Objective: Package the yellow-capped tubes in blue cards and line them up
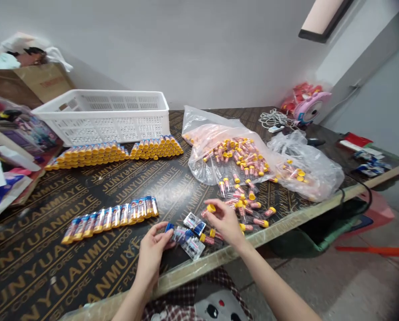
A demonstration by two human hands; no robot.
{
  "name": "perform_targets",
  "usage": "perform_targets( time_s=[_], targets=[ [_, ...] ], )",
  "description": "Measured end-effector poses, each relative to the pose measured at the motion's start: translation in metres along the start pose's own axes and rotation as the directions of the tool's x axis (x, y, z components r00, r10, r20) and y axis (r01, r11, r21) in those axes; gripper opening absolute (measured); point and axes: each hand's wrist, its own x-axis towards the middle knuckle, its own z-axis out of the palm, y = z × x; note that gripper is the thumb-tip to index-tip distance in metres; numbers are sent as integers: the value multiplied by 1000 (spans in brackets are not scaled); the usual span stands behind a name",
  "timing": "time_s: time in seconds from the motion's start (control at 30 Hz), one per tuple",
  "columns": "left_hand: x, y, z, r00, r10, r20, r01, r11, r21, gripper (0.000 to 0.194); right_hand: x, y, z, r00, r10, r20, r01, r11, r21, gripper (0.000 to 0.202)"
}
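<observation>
Yellow-capped tube (209, 210), pinched in the right hand (224, 222), sits at two o'clock from the left hand (153, 247), which seems, from here, to pinch a blue wrapper (169, 228); light, even fingertip pressure should serve.

A yellow-capped tube (210, 208) is pinched in the right hand (224, 223), and printed wrappers (182, 235) are touched by the left hand (152, 249). A pretty neat row of wrapped tubes (109, 217) is laid out on the tabletop (168, 187), loose tubes (260, 221) are kinda scattered by a plastic bag (200, 170), and a white basket (119, 126) is parked behind.
</observation>
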Motion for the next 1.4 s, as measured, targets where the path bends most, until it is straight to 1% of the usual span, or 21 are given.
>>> perform_targets(
  time_s=[0.03, 0.1, 0.17, 0.23, 0.33, 0.4, 0.47, 0.57, 0.67, 0.73, 0.77, 0.83, 0.93, 0.97, 1.03, 1.1, 1.13, 1.2, 1.27, 1.4],
  targets=[
    [0, 2, 0, 998, -57, -15, 55, 996, -74, 41, -13, -2, -1, 1000, 14, -7, -13, 999, 42, 22],
    [-1, 6, 1, 991, -130, -27, 122, 973, -198, 33, -36, -5, 0, 998, 46, -44, -39, 989, 143, 20],
    [-2, 7, 2, 987, -160, -31, 144, 944, -297, 26, -53, -6, 5, 995, 60, -86, -38, 971, 237, 18],
    [-2, 7, 2, 984, -171, -42, 146, 926, -349, 26, -65, -8, 11, 993, 41, -114, -10, 964, 264, 17],
    [-4, 5, 0, 984, -160, -77, 122, 923, -364, 31, -78, -11, 22, 991, -14, -134, 45, 972, 229, 19],
    [-6, 5, -2, 981, -147, -124, 94, 929, -359, 35, -83, -12, 28, 988, -53, -143, 79, 980, 182, 22],
    [-8, 5, -3, 978, -129, -165, 65, 935, -348, 36, -86, -13, 33, 984, -94, -154, 114, 986, 125, 24],
    [-8, 6, -4, 976, -113, -186, 44, 941, -337, 37, -87, -14, 37, 975, -157, -160, 169, 983, 68, 27],
    [-8, 6, -3, 978, -104, -183, 40, 945, -324, 37, -87, -14, 39, 972, -196, -128, 204, 977, 56, 29],
    [-10, 6, -2, 981, -77, -180, 19, 953, -303, 37, -86, -14, 39, 973, -218, -79, 223, 973, 62, 31],
    [-11, 7, -1, 985, -59, -162, 8, 955, -297, 37, -86, -14, 39, 974, -224, -46, 227, 971, 69, 32],
    [-14, 10, 1, 996, -33, -85, 6, 955, -297, 35, -85, -12, 40, 974, -223, 28, 220, 971, 96, 33],
    [-18, 16, 3, 997, -50, 57, 66, 948, -311, 40, -81, -9, 41, 971, -214, 104, 199, 970, 143, 32],
    [-19, 17, 4, 995, -61, 75, 82, 947, -310, 43, -80, -8, 42, 969, -216, 117, 198, 969, 150, 32],
    [-20, 20, 4, 994, -76, 74, 94, 950, -299, 50, -77, -7, 44, 965, -231, 126, 214, 968, 132, 37],
    [-21, 20, 3, 995, -71, 72, 88, 960, -267, 52, -75, -7, 45, 960, -257, 112, 249, 965, 86, 49],
    [-22, 19, 3, 993, -71, 95, 92, 966, -241, 51, -73, -8, 46, 956, -276, 100, 271, 961, 60, 55],
    [-26, 17, 3, 981, -85, 177, 115, 978, -171, 47, -70, -9, 46, 946, -313, 82, 312, 950, 24, 65],
    [-31, 16, 5, 959, -117, 257, 147, 984, -98, 44, -68, -10, 45, 938, -333, 100, 332, 943, 23, 73],
    [-39, 18, 7, 929, -161, 333, 179, 984, -23, 39, -64, -11, 42, 917, -330, 224, 310, 943, 121, 81]
  ],
)
